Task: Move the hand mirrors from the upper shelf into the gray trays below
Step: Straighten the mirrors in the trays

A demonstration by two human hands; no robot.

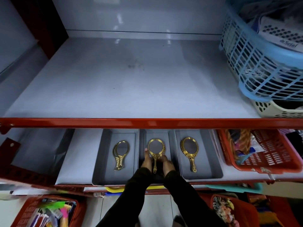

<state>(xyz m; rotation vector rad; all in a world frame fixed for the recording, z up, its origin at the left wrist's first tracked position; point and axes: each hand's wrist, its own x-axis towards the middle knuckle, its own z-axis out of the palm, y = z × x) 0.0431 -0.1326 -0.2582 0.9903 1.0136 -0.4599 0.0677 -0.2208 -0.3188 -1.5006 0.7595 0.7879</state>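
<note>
Three gray trays stand side by side on the lower shelf. The left tray [98,167] holds gold hand mirrors [120,153] stacked on each other. A single gold mirror [189,152] lies in the right tray [211,161]. In the middle tray [141,141], both my hands grip a stack of gold mirrors [155,149] around the neck: my left hand [146,160] is on its left side, my right hand [167,163] on its right. The upper shelf [131,79] carries no mirrors.
A red rail [147,123] edges the upper shelf. A blue basket [262,63] sits on a white one [278,110] at the upper right. A red basket [262,153] stands right of the trays. More red baskets [45,210] are below.
</note>
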